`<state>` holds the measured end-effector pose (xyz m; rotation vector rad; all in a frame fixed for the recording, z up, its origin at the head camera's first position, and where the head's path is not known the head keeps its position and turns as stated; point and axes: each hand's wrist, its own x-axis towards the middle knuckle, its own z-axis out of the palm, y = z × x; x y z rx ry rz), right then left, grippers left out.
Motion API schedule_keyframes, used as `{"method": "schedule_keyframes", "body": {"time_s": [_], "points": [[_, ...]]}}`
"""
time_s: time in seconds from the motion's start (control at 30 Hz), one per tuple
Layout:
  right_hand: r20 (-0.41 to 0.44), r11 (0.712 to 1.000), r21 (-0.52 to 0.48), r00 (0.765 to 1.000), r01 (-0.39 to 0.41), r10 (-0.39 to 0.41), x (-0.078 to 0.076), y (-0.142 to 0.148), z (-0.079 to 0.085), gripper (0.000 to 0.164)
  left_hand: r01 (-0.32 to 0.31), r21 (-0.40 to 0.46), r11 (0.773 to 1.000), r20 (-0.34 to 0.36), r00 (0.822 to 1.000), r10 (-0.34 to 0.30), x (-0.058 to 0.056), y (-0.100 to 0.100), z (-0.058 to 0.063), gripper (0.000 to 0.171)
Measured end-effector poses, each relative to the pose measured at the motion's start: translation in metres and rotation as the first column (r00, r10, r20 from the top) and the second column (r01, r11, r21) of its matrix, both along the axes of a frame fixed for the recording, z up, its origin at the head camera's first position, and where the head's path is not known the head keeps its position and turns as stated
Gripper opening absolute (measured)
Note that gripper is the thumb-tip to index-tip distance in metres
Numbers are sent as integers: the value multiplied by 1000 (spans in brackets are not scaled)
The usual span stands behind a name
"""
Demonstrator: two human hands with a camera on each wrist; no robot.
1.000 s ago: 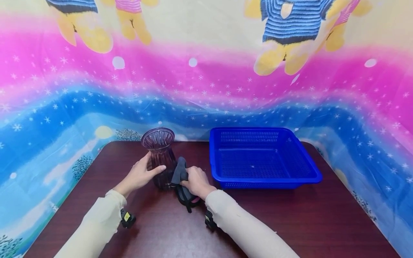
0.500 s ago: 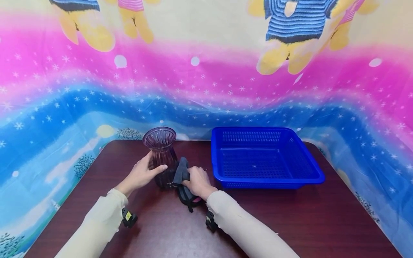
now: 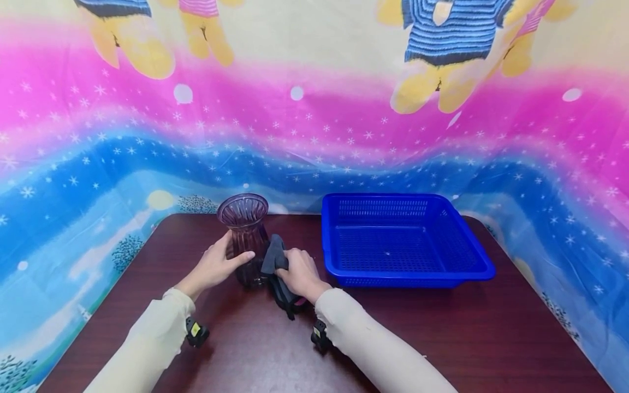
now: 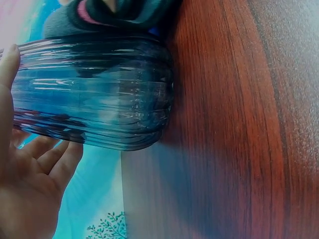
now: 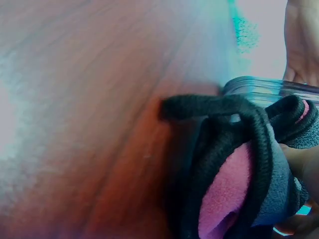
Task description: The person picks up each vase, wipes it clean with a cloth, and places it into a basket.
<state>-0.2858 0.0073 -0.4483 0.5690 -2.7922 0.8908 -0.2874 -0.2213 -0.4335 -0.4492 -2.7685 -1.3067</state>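
A purple-tinted, ribbed glass vase (image 3: 249,245) with a flared rim stands upright on the table. My left hand (image 3: 216,265) grips it from the left, thumb across the front and fingers behind. In the left wrist view the clear lower body of the vase (image 4: 99,94) shows below that hand. My right hand (image 3: 302,274) holds a bunched grey cleaning cloth (image 3: 274,256) against the vase's right side. The right wrist view shows the pink face and black edging of this cloth (image 5: 227,191), with a loose edge hanging off; several right fingers are hidden by it.
A blue plastic basket (image 3: 405,275) with perforated sides stands at the back right, close beyond my right hand. Behind the dark red-brown wooden table (image 3: 417,338) hangs a printed cloth backdrop (image 3: 314,125). A small black camera sits at each wrist.
My right hand and the cleaning cloth have shifted slightly up and left along the vase's side. The left hand and vase hold their place; the head view has shifted a little.
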Motion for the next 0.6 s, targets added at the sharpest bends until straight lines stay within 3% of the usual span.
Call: {"method": "schedule_keyframes", "body": {"time_s": [0.27,0.6], "points": [[-63,999,-41,998,-14,11,3,-5,24,8,1,-3,1000,-15,1000,-1,-1,0,-1,80],[-79,999,-45,997,-16,12,4,-10,53,5,7,-21,1000,-7,1000,-8,0,-2,-2,82]]}}
